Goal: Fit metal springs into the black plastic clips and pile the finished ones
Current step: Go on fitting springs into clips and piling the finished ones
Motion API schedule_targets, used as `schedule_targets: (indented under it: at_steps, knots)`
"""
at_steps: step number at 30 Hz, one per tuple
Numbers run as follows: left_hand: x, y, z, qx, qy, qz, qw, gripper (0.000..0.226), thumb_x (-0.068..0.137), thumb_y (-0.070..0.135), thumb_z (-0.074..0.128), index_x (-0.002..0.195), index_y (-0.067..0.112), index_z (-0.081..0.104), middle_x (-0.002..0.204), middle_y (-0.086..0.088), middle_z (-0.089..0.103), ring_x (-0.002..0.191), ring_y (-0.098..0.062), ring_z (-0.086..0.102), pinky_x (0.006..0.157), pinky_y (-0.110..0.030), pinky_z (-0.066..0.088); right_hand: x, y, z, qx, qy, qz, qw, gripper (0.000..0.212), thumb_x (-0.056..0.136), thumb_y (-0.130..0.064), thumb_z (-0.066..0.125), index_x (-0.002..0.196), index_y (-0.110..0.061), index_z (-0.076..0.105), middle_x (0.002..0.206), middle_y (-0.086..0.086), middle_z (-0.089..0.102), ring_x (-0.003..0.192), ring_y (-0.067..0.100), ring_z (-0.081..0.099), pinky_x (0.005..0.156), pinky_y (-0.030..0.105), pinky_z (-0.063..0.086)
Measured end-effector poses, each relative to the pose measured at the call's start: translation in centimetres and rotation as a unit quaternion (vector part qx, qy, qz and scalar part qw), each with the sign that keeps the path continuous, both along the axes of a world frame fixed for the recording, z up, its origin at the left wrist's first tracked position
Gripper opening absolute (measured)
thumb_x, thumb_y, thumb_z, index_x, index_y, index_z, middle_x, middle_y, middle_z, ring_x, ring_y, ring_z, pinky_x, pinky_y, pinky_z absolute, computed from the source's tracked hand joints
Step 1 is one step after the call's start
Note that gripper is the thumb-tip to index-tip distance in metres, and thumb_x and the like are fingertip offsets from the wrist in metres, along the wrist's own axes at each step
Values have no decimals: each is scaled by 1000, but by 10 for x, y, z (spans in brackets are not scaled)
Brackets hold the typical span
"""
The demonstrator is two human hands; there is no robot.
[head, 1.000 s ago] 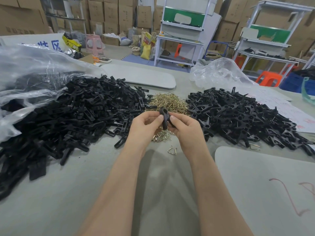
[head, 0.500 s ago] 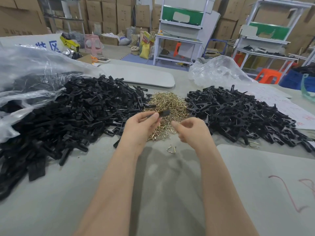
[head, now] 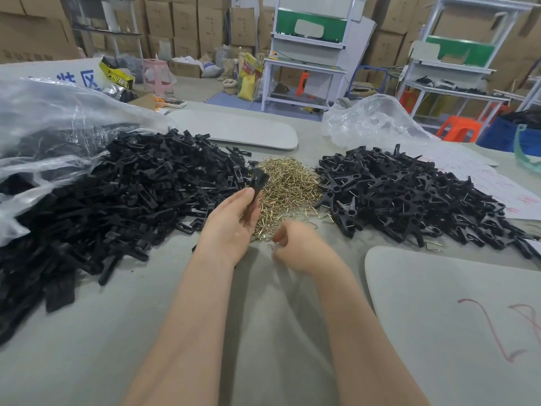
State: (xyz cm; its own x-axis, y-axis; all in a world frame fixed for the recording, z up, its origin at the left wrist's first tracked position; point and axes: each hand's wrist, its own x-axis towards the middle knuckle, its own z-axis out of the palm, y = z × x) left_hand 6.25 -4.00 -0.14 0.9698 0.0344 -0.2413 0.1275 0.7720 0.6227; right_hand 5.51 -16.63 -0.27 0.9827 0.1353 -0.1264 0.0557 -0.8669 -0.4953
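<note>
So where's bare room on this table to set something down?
Bare table lies at the near edge, between the left clip pile and the grey board. Farther back is crowded: springs fill the gap to the right pile.

Single head-worn view, facing forward and down, close over table point(head: 123, 332)

Matt black plastic clips point(head: 123, 194), shiny brassy metal springs point(head: 288, 183), crinkly glossy bag point(head: 44, 118).

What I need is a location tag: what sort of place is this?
Likely a small factory or warehouse workshop: stacked cardboard boxes, metal workbenches, and bulk heaps of black clips and springs.
</note>
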Motion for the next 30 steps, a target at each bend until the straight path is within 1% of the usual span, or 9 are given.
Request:
schedule_targets:
  at_steps: [5, 10, 14, 16, 17, 19, 21, 24, 30]
  knots:
    - [1, -2, 0, -38, -1, -4, 999, 10, 83, -7, 61, 92, -6, 64, 91, -16, 69, 79, -17, 72, 69, -20, 58, 1, -1, -3, -4, -42, 10, 999, 22, 87, -5, 57, 106, -16, 55, 112, 6, 59, 105, 22, 54, 79, 23, 38]
    - [1, -3, -1, -42, 5, -23, 999, 6, 85, -9, 59, 89, -8, 63, 93, -19, 68, 79, -19, 72, 69, -19, 57, 4, 2, -8, 72, -61, -15, 995, 19, 88, -7, 58, 106, -12, 63, 103, 6, 66, 99, 22, 59, 83, 27, 46]
    - [0, -3, -2, -5, -27, -37, 999, 6, 85, -2, 62, 90, -1, 65, 88, -11, 69, 83, -16, 69, 79, -23, 57, 6, -11, -4, 234, -81, -81, 965, 10, 88, -4, 61, 92, -9, 69, 71, -2, 63, 65, 14, 60, 69, 27, 55]
    - [-2, -7, -3, 112, -51, -37, 992, 7, 84, 6, 66, 90, 9, 65, 81, -2, 67, 79, -11, 63, 80, -23, 54, 6, -19, 1, 344, -70, -115, 929, 14, 91, 0, 57, 101, 0, 67, 66, 1, 61, 51, 7, 57, 56, 21, 55]
    - [-3, -9, -4, 220, -61, -24, 973, 9, 84, 10, 69, 91, 13, 65, 81, 0, 65, 78, -11, 60, 80, -23, 52, 6, -23, 3, 384, -68, -125, 912, 16, 92, 1, 55, 104, 2, 66, 66, 3, 59, 47, 5, 56, 51, 19, 53]
    - [-2, -13, -7, 438, -89, 20, 894, 16, 83, 18, 72, 98, 17, 66, 89, -1, 64, 81, -10, 57, 82, -25, 48, 6, -29, 7, 430, -70, -135, 890, 20, 96, 0, 49, 110, -1, 64, 68, 4, 55, 45, 1, 55, 49, 15, 50]
    - [-3, -17, -8, 558, -124, 47, 819, 25, 84, 19, 71, 109, 18, 66, 97, 3, 65, 83, -7, 56, 82, -21, 45, 7, -32, 10, 436, -69, -133, 888, 26, 98, -1, 44, 117, -5, 61, 70, 5, 52, 46, -1, 56, 50, 15, 50]
    - [-7, -20, -7, 611, -158, 49, 774, 26, 86, 16, 68, 112, 17, 67, 101, 5, 66, 83, -5, 58, 79, -12, 41, 8, -36, 10, 446, -97, -148, 877, 28, 97, -1, 48, 124, -3, 54, 73, 7, 56, 47, 1, 59, 52, 14, 51]
    - [-11, -20, -7, 612, -191, 26, 767, 21, 87, 10, 64, 98, 24, 52, 94, 4, 65, 88, -14, 62, 88, -31, 49, 8, -46, 13, 552, -84, -195, 807, 7, 89, 1, 60, 91, -2, 66, 69, 4, 62, 50, 2, 61, 56, 12, 51]
